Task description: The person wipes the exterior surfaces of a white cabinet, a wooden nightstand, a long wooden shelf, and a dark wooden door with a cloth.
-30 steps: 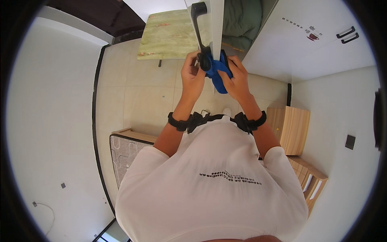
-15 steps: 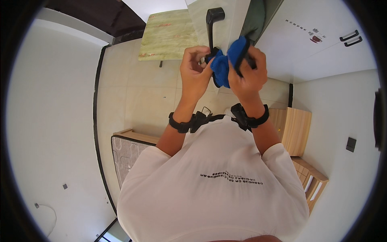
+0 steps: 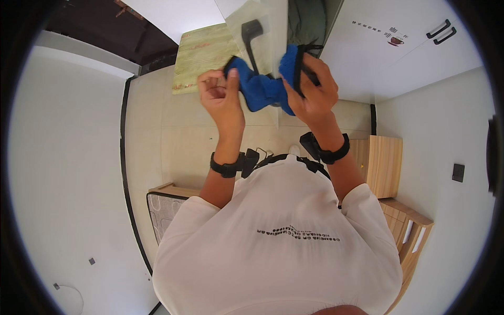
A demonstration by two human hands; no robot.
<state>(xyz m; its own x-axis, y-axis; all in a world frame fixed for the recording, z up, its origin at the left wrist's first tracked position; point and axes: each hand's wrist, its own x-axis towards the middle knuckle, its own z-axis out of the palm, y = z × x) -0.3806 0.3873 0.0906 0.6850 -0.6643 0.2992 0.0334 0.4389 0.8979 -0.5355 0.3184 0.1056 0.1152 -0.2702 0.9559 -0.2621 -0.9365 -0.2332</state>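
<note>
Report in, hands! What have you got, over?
Left hand and right hand: gripping opposite ends. Blue cloth: bunched between them. Behind it: black door handle, partly hidden.

Tiled floor [image 3: 173, 142] — green table [image 3: 202, 58], wooden cabinet [image 3: 386, 167] atop

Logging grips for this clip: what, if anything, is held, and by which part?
A blue cloth: the left hand holds its left end, the right hand its right end.

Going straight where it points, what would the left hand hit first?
Past the blue cloth it holds, the left hand might meet the green tabletop first, though that looks lower, so it could pass above.
</note>
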